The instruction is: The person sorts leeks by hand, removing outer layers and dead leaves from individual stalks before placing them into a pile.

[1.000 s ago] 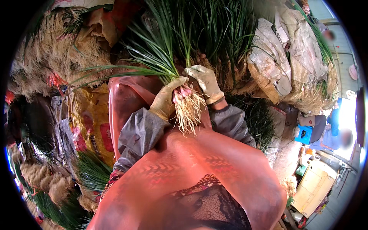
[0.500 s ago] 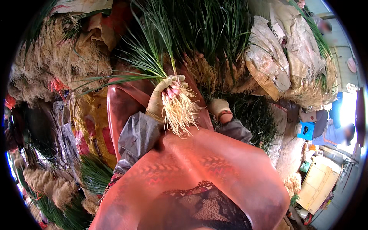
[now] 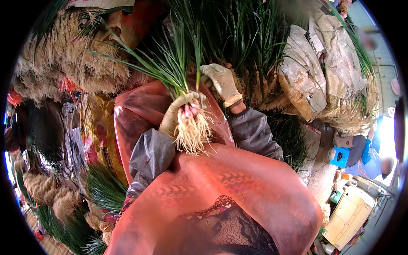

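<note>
Greens [image 3: 240, 36] stand beyond the bunch [image 3: 190, 112]. Left hand [image 3: 170, 119] clamps it; right hand [image 3: 222, 81] sits just right of it, grip not discernible. Slackened left fingers could scatter it.

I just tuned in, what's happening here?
A person in pale gloves is handling green onions. The left hand grips a bunch of green onions above the orange apron, leaves pointing away and pale roots hanging toward the person. The right hand is beside the stalks at the bunch's right; whether it grips one is unclear. Beyond the hands lies a pile of more onions, with pale sacks to its right.
</note>
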Available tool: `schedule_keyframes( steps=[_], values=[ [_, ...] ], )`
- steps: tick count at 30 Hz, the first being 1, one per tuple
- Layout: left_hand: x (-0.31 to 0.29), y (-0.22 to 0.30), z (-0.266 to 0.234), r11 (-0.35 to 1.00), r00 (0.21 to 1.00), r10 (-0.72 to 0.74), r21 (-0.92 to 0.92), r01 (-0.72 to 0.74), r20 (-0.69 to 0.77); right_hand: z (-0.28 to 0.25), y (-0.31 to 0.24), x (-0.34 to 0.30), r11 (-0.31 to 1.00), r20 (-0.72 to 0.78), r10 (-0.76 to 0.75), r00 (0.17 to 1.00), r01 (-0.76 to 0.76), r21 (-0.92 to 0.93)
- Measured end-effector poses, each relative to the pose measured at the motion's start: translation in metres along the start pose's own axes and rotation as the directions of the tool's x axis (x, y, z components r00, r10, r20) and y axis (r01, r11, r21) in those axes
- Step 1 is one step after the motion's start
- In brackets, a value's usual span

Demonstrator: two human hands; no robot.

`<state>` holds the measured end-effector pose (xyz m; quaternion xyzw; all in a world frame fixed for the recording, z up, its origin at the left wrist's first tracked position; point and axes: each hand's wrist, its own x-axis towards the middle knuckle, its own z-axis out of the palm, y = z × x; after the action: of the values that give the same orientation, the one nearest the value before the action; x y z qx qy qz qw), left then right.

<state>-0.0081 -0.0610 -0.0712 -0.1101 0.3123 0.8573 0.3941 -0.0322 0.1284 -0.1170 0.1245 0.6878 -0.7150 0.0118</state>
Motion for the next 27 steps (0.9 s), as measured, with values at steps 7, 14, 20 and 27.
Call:
schedule_keyframes(
  steps=[7, 14, 20, 27],
  values=[
    [0.000, 0.023, 0.001, 0.976, 0.975, 0.176, -0.155, -0.154, 0.136, -0.007, 0.059, 0.053, 0.149, -0.153, -0.368, 0.917, -0.104, -0.983],
    [0.013, 0.006, -0.026, 0.976, 0.995, -0.093, -0.194, 0.096, 0.023, -0.068, 0.035, 0.036, 0.965, 0.013, 0.084, 0.996, -0.078, -0.251],
    [0.017, -0.009, -0.001, 0.981, 0.994, -0.105, -0.162, 0.105, 0.007, -0.018, 0.005, -0.032, 0.863, 0.260, 0.189, 0.947, -0.286, 0.416],
    [0.012, -0.010, 0.000, 0.971, 0.972, -0.227, -0.087, 0.222, -0.053, 0.002, 0.003, -0.030, 0.983, 0.034, 0.101, 0.994, -0.105, 0.149]
  ],
)
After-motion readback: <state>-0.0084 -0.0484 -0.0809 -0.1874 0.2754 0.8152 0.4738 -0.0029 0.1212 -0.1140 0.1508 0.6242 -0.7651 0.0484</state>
